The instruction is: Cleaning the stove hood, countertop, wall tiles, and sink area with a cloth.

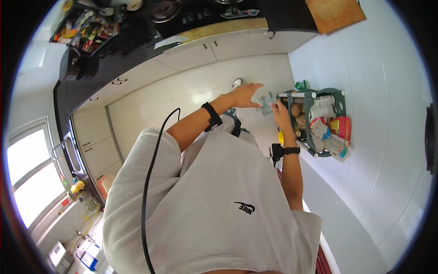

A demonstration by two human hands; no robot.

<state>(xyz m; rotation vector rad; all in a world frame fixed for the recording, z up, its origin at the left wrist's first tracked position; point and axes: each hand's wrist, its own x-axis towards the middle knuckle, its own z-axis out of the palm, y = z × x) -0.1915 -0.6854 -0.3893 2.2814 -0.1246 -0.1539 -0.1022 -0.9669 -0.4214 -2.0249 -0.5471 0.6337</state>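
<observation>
My right hand (281, 115) holds a crumpled, translucent pale green plastic bag (265, 103) in front of a grey-green storage rack. To the left of the bag, my left hand (244, 96) is held with thumb and fingers spread. A small gap seems to lie between its thumb and the bag. The storage rack (310, 118) has white rods and holds brown round items (296, 110), white rolls or bottles (323, 107) and a red package (340, 128). Part of its contents is hidden behind the frame.
A white tiled wall (366, 102) stands behind the rack. Ahead runs a black counter (137, 41) with a gas stove (198, 17) above white cabinets (191, 56). A green bag (301, 85) hangs by the rack. A black cable (147, 188) crosses my shirt.
</observation>
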